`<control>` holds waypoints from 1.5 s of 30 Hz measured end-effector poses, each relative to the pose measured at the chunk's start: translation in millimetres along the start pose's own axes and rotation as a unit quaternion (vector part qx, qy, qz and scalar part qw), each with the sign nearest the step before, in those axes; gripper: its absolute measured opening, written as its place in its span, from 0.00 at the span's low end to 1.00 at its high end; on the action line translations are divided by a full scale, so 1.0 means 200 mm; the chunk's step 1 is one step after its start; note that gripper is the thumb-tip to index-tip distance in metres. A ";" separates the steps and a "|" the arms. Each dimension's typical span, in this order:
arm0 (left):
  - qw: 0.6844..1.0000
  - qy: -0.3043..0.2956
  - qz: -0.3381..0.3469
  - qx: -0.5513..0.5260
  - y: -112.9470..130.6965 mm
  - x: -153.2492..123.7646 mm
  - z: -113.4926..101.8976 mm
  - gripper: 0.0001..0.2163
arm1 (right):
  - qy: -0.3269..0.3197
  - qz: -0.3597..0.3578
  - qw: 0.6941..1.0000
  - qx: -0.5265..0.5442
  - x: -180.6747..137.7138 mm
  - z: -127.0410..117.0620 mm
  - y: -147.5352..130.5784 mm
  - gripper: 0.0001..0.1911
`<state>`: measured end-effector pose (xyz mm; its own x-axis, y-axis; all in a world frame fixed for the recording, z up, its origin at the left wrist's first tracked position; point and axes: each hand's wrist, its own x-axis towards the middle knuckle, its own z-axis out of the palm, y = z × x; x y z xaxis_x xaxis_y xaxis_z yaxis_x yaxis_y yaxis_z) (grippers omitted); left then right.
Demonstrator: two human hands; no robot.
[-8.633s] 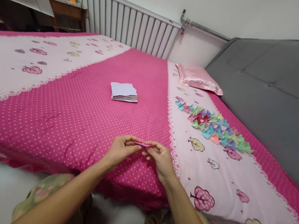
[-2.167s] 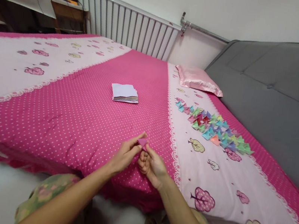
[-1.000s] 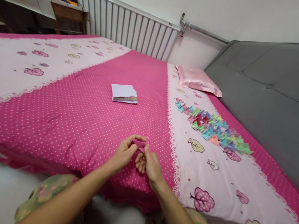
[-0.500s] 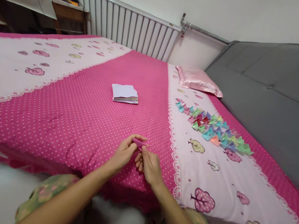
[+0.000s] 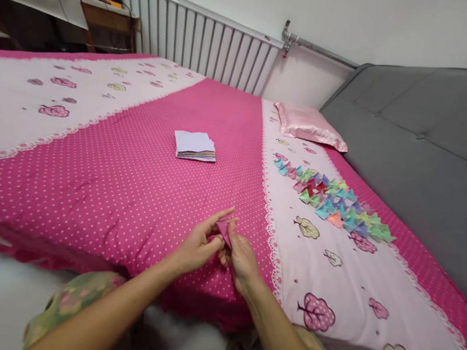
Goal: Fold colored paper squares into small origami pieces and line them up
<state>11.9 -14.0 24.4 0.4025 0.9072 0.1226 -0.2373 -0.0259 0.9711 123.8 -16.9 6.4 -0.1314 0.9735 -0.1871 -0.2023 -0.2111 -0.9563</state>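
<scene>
pink folded paper [image 5: 224,232], small and pointed, held above the near part of the bedspread [image 5: 126,181]. the right hand [image 5: 242,262] pinches it between thumb and fingers; the left hand [image 5: 199,246] has its forefinger extended alongside, and whether it grips cannot be told. the step in hand appears to be shaping a fold; the next move would call for a steady right pinch while the left works the edge. farther out: paper stack [image 5: 194,144] ahead, folded paper shapes [image 5: 335,216] to the right.
</scene>
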 end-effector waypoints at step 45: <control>0.996 0.060 -0.019 0.056 -0.07 0.03 -0.05 0.13 | 0.044 -0.046 0.996 0.061 0.02 -0.06 -0.07 0.14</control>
<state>10.1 -3.5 9.2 0.2997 0.9517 0.0667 -0.1208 -0.0315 0.9922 138.0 -8.3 15.3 -0.0234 0.9919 -0.1246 -0.3270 -0.1254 -0.9367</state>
